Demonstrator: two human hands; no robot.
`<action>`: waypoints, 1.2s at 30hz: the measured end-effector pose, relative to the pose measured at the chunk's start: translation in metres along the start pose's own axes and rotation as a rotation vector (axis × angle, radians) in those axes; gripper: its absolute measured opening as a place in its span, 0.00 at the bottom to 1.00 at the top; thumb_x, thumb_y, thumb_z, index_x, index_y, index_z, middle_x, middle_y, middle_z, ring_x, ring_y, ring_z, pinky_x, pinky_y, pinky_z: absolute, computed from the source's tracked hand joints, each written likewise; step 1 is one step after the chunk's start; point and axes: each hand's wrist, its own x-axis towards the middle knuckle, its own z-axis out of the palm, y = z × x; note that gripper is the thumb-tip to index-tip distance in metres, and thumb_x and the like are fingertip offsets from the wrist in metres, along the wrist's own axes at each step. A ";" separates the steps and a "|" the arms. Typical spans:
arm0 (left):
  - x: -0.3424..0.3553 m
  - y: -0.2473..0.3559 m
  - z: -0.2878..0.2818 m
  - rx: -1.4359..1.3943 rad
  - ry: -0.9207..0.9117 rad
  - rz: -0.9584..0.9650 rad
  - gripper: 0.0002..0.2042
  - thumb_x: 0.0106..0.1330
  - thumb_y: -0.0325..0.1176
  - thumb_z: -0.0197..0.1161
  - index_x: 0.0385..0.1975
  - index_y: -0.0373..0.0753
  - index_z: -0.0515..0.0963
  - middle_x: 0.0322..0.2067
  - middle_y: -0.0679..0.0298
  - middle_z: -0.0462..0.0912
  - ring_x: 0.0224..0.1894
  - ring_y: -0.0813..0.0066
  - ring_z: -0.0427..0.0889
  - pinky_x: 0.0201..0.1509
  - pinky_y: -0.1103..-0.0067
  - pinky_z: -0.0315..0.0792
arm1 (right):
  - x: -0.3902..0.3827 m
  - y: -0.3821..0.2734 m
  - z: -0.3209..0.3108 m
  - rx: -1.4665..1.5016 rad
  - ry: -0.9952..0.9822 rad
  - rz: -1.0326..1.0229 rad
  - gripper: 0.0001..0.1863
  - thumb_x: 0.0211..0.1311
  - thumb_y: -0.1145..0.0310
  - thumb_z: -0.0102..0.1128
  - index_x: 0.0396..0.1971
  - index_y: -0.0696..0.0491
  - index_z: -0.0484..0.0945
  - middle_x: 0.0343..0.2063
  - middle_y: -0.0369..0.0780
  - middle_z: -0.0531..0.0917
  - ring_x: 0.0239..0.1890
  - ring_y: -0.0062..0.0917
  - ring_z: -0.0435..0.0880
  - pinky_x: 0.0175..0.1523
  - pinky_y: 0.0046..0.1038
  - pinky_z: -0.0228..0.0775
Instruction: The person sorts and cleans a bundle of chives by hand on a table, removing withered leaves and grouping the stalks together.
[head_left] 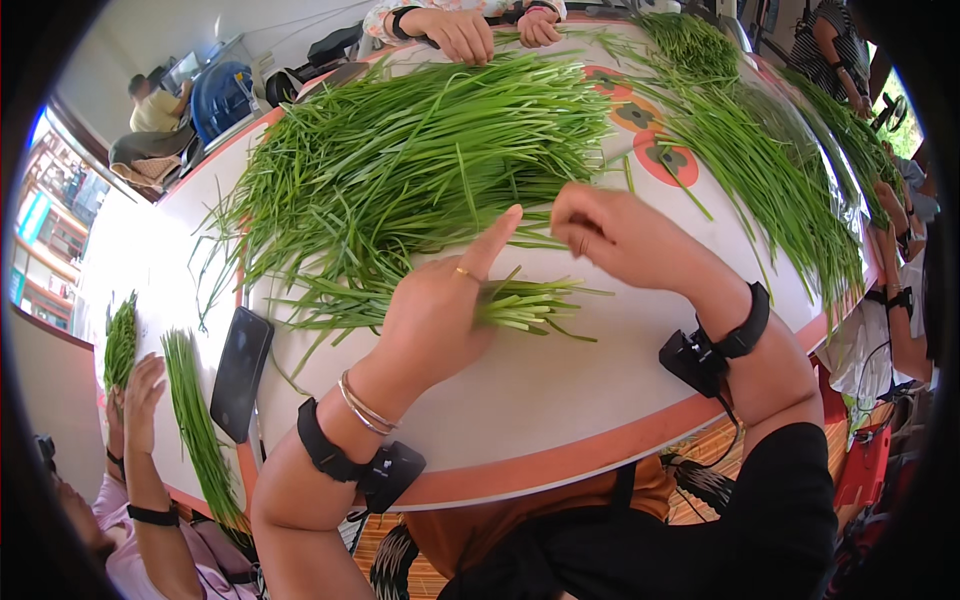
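Note:
My left hand (440,305) grips a small bundle of green chive stalks (535,305) lying on the round white table (560,385), pale cut ends pointing right; its index finger sticks up. My right hand (620,238) hovers just above and to the right of the bundle, fingers curled together, and I cannot tell whether it pinches a stalk. Behind both hands spreads a big loose pile of chives (420,160). Black bands with small devices wrap both my wrists.
A dark phone (240,372) lies at the table's left edge. More chives (770,170) run along the right side. Another person's hands (470,30) work at the far edge; a person at lower left holds a chive bunch (122,340). A long bundle (195,420) lies nearby.

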 end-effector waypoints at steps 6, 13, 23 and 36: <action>-0.001 -0.014 0.004 0.076 0.110 0.297 0.16 0.44 0.24 0.65 0.37 0.40 0.80 0.28 0.59 0.76 0.34 0.54 0.75 0.41 0.67 0.70 | 0.002 -0.015 -0.006 0.260 -0.245 0.179 0.08 0.63 0.67 0.58 0.34 0.55 0.75 0.23 0.36 0.79 0.25 0.24 0.78 0.33 0.27 0.70; -0.002 -0.008 0.000 0.156 0.151 0.230 0.15 0.41 0.22 0.64 0.34 0.38 0.81 0.41 0.58 0.76 0.44 0.56 0.74 0.50 0.68 0.69 | -0.005 0.004 -0.003 -0.401 -0.166 0.114 0.08 0.53 0.64 0.61 0.26 0.53 0.79 0.25 0.43 0.82 0.31 0.39 0.81 0.36 0.38 0.71; 0.001 -0.013 0.001 0.039 0.109 0.334 0.14 0.44 0.23 0.65 0.34 0.38 0.78 0.38 0.58 0.80 0.46 0.54 0.77 0.55 0.63 0.68 | -0.001 -0.009 0.001 0.163 -0.225 0.085 0.12 0.56 0.61 0.62 0.30 0.55 0.78 0.22 0.42 0.81 0.26 0.33 0.80 0.32 0.32 0.70; -0.001 -0.005 0.003 -0.021 0.083 0.165 0.19 0.47 0.25 0.66 0.42 0.42 0.78 0.26 0.61 0.75 0.31 0.57 0.75 0.39 0.68 0.69 | 0.000 0.023 -0.003 -0.410 0.043 -0.082 0.11 0.58 0.62 0.62 0.29 0.55 0.75 0.27 0.42 0.82 0.33 0.40 0.81 0.37 0.39 0.70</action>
